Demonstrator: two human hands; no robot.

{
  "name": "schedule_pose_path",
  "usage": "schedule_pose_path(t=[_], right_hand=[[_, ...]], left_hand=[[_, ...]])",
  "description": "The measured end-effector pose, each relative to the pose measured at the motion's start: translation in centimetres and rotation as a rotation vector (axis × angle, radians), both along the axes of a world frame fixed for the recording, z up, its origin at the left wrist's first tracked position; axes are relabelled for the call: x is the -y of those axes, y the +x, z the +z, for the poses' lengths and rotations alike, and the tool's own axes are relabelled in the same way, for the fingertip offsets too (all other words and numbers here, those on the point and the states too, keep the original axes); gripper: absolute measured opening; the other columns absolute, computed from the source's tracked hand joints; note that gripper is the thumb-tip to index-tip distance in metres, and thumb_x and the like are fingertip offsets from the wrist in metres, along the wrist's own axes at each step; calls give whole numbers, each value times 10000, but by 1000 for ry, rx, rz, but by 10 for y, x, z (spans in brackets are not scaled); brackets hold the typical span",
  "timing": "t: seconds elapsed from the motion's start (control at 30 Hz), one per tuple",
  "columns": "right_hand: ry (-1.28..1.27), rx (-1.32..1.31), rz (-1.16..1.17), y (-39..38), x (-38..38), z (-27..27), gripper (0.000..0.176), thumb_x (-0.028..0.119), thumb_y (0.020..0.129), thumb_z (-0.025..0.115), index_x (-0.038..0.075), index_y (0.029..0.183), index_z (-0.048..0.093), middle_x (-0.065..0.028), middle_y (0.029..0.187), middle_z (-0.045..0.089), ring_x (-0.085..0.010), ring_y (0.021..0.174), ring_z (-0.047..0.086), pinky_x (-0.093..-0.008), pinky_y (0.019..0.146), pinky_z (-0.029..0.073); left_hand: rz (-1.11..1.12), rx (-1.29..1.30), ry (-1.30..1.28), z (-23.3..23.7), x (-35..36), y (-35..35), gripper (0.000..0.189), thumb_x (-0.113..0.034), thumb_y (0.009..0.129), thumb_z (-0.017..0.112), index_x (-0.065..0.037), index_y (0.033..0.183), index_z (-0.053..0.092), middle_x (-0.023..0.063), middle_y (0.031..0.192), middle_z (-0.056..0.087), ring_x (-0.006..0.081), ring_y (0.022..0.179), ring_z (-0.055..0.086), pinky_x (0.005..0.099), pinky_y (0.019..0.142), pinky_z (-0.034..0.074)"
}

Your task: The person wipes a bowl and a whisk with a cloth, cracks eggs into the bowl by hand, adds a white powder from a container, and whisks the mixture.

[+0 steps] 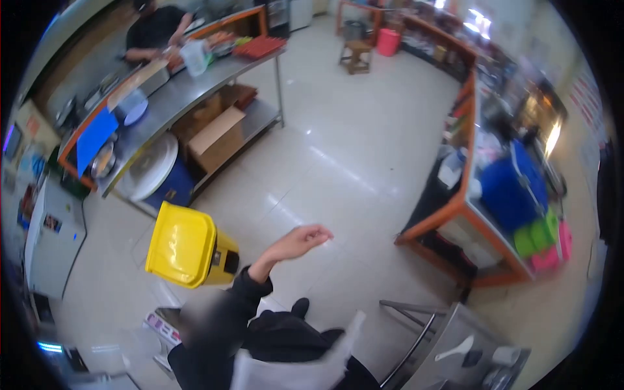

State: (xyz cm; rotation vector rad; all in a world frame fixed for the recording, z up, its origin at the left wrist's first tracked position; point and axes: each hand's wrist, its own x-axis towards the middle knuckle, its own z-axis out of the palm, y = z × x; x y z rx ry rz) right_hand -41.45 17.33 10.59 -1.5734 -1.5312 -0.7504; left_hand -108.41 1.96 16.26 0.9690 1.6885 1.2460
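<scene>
From my end, the L hand is out over the floor, black sleeve behind it — fingers loosely curled, about half open, nothing I can make out in its grip. R hand is out of my view, so can't tell how open it is or what it's got. Yellow bin stands on the floor to the left of the L hand, nr but not touching, lid down, dark patch on its hand side. White sheet lies across the lap at the bottom of my feed, w/ a dark shoe showing past it.

Beyond the bin, a steel counter w/ a clear jug and red tray on top; carton on the shelf below, blue drum under the near end. Co-worker is behind the counter, arms over it — too blurry to tell what they've got. Far off, a stool nr a pink bucket. Right side: blue tub on an orange-edged bench, and nearer me a steel table w/ a white spoon
</scene>
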Motion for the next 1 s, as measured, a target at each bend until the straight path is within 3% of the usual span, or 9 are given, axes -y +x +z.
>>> schedule_pose_path(t=[0.1,0.33,0.47,0.5,0.53,0.67,0.8,0.87,1.0], right_hand=[[-376,-47,387,-172,-67,-52,250,266,988,572,50,1056,679,-181,960,646,-385,844,615,-500,754,504],[-1187,34,723,-451,-147,-187,243,231,956,582,55,1102,665,-183,966,650,-383,869,624,-495,780,506],[-1570,264,603,-551,-203,-231,255,212,938,588,58,1129,658,-185,969,653,-382,883,629,-493,795,506],[-1640,325,573,-575,-219,-232,259,207,934,589,59,1135,656,-185,970,653,-382,886,631,-492,798,507],[-1681,382,552,-601,-236,-233,264,202,929,591,60,1142,654,-186,971,654,-382,890,632,-491,802,507],[-1556,540,628,-723,-335,-240,288,182,911,596,63,1169,647,-187,974,656,-381,904,637,-489,817,508],[-1058,441,1077,-959,-516,-230,292,129,896,591,72,1178,640,-198,996,663,-397,910,637,-500,797,500],[-1109,279,1186,-1088,-594,-200,243,128,942,581,104,1181,623,-146,801,643,-315,779,658,-436,745,526],[-1278,264,1184,-1244,-645,-187,250,187,947,590,135,1190,616,-188,855,696,-381,811,683,-491,742,534]], left_hand=[[51,-65,-27,27,-17,-72,339,-313,1054,528,-53,1248,630,76,1161,682,178,1114,610,336,956,474],[-39,-241,-197,-59,-107,-261,447,-428,1056,476,-59,1261,624,80,1156,690,194,1118,629,347,926,488],[643,261,-231,-165,-86,-331,450,-448,1036,481,-65,1226,625,132,1082,702,266,990,671,359,831,517],[626,-142,-466,-245,-50,-347,439,-420,1030,476,-57,1230,620,151,1117,704,288,1034,672,413,852,523],[398,-636,-705,-330,1,-345,490,-456,1005,464,-58,1259,595,185,1131,702,325,1046,677,484,873,521],[25,-386,-1232,-287,62,-308,371,-487,725,686,-175,900,784,117,930,753,348,899,724,550,710,523],[149,53,-1418,-253,1,-343,572,-563,899,592,-156,1295,665,168,1490,486,402,1391,411,637,1054,361],[54,-67,-1499,-260,-39,-381,543,-517,954,526,-165,1358,616,159,1533,428,355,1434,350,640,1089,315],[33,-398,-1352,-318,-143,-489,568,-506,986,470,-152,1425,542,154,1558,389,322,1458,314,625,1112,292]])
